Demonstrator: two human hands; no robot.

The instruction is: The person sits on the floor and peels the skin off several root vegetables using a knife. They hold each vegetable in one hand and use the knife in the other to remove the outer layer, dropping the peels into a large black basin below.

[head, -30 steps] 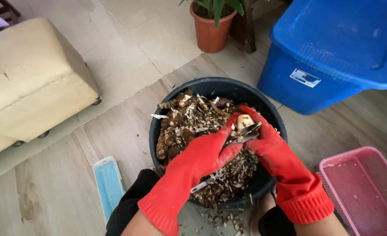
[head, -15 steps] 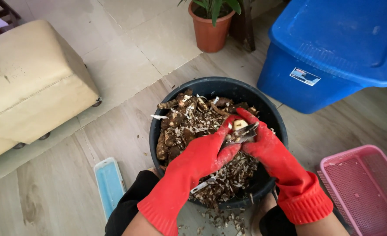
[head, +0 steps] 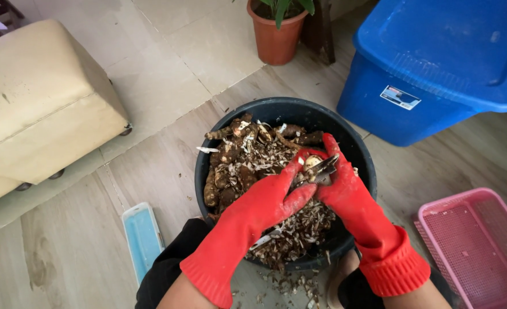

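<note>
Our left hand clamped on a peeler, our right hand gripping a pale root; black tub of peelings beneath both hands

Our hands work inside the black tub, its rim walling them all round. To our right the pink basket and blue storage bin crowd close. Left of the tub, bare floor lies open up to the beige ottoman; only a light blue lid lies there.
</note>
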